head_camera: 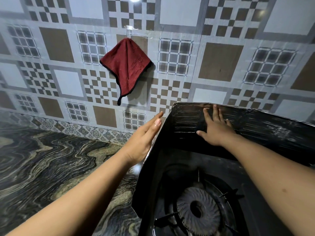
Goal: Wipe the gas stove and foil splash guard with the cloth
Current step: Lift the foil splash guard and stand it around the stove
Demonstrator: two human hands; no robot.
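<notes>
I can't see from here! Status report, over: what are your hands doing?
Both hands open: left hand flat on splash guard outer side, right hand flat on its inside. Red cloth hanging on wall, untouched. Stove burner clear.

Both forearms are bare to the frame edge (no sleeves, rings or watch visible).

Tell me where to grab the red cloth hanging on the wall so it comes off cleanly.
Probably grip the red cloth near its top corner, just under the hook it hangs from, coming from the front, and lift up and off. The cloth hangs flat on the tiled wall; both the left hand and right hand hold nothing.
</notes>
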